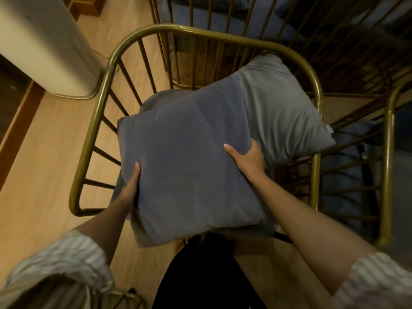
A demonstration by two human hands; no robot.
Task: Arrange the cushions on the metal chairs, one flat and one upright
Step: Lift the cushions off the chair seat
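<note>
A blue-grey cushion (189, 161) is held flat over the seat of a gold metal chair (107, 70). My left hand (131, 186) grips its left edge, thumb on top. My right hand (247, 157) grips its right edge, thumb on top. Under and behind it lies a lighter grey cushion (281, 108), reaching toward the chair's right rear corner. The seat itself is hidden by the cushions.
A second gold metal chair (389, 152) stands close on the right, with a dark blue cushion (343, 175) on it. More gold bars (223, 10) rise at the back. A white cylindrical appliance (49, 47) stands on the wooden floor at the left.
</note>
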